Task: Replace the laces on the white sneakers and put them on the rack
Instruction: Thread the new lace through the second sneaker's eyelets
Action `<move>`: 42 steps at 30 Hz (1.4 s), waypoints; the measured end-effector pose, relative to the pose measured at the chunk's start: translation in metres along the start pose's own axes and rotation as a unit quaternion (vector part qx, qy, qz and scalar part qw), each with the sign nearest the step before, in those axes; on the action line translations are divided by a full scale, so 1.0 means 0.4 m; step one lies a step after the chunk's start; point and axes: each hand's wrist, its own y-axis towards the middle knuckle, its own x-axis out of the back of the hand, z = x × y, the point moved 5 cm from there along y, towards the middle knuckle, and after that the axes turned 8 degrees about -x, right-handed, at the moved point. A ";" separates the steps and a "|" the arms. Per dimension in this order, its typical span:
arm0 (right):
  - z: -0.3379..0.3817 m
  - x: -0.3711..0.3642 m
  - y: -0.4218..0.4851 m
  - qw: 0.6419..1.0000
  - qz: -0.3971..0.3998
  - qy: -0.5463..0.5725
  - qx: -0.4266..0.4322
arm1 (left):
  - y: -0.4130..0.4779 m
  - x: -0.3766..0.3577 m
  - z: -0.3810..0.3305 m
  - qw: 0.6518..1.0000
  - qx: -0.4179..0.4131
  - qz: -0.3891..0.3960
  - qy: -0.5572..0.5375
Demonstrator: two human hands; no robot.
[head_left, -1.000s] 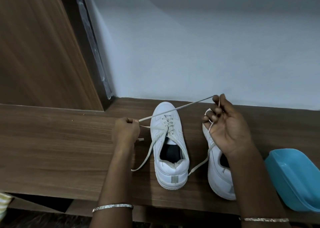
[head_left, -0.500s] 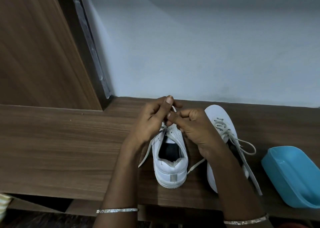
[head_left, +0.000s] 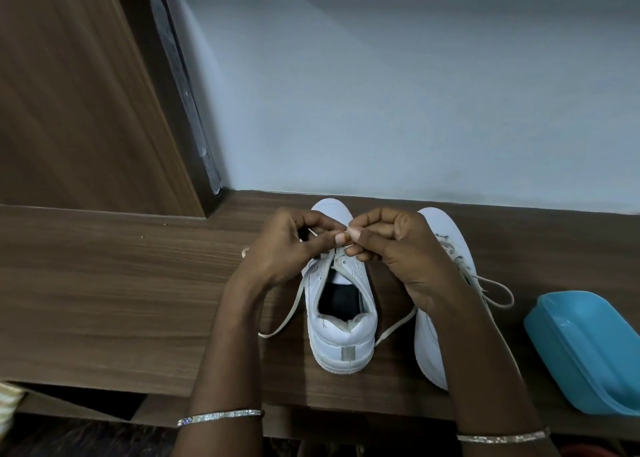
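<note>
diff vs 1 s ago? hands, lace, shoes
A second ago the left hand and right hand held the lace stretched wide apart; they have since come together over the left sneaker, pinching the lace there. The right sneaker is uncovered now. Sneakers and blue tub stayed put.

A plain pale blue-grey wall (head_left: 415, 92) fills the upper part of the view, dimly and softly lit, darker towards the top and lighter lower down where it meets the dark wood-grain desk (head_left: 121, 300). At the left stands a tall brown wood-grain panel (head_left: 69, 92), and just beside it a dark upright strip (head_left: 180, 85) with rough, pale-flecked edges runs down to the desk's back corner. Below the desk's front edge lies a shadowed gap (head_left: 86, 401) with a lower wooden ledge.
</note>
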 end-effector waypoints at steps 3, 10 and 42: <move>-0.002 -0.008 -0.002 1.000 -0.016 -0.008 0.001 | -0.002 0.004 0.006 1.000 0.005 -0.003 0.015; -0.007 -0.010 -0.008 0.952 -0.007 -0.307 -0.005 | -0.008 0.036 0.010 0.996 0.018 -0.067 0.060; -0.045 0.036 -0.018 0.984 0.006 -0.130 -0.119 | 0.000 -0.033 0.007 0.993 0.022 0.011 0.118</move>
